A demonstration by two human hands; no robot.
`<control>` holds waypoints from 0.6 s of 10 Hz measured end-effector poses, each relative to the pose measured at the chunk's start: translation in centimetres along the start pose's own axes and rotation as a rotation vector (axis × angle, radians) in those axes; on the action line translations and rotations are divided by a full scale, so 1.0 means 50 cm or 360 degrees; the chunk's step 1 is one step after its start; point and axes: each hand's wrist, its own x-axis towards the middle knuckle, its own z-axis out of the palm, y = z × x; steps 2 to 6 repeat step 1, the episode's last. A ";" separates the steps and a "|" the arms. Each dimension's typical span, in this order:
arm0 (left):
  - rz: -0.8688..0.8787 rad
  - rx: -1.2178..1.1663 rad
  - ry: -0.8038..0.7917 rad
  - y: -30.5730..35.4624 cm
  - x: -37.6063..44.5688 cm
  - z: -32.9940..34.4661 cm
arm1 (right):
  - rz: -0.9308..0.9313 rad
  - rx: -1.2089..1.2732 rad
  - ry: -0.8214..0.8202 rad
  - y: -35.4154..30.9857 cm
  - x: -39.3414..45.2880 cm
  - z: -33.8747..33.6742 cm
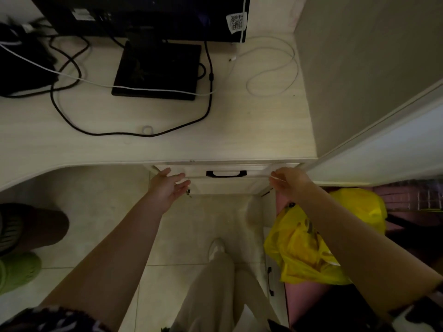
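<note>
A pale drawer (254, 169) with a black handle (226, 173) sits under the front edge of the light wooden desk (239, 130). My left hand (169, 185) reaches to the drawer's left end, fingers straight and spread, holding nothing. At the drawer's right end, my right hand (288, 179) has its fingers curled and pinches a thin pale strip; I cannot tell what the strip is. Both forearms stretch forward from the bottom corners.
A black monitor (143, 17) on its flat stand (158, 70) occupies the desk's back, with black and white cables (129, 133) looped around. A yellow plastic bag (311, 248) lies right, below an open white door (383, 149). My trouser leg and shoe (217, 245) stand on the tiled floor. Green footwear (16, 271) left.
</note>
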 end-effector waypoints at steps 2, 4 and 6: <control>0.0074 0.0222 0.0002 -0.030 -0.042 -0.002 | -0.0010 -0.0152 0.0015 0.031 -0.026 -0.008; 0.0074 0.0222 0.0002 -0.030 -0.042 -0.002 | -0.0010 -0.0152 0.0015 0.031 -0.026 -0.008; 0.0074 0.0222 0.0002 -0.030 -0.042 -0.002 | -0.0010 -0.0152 0.0015 0.031 -0.026 -0.008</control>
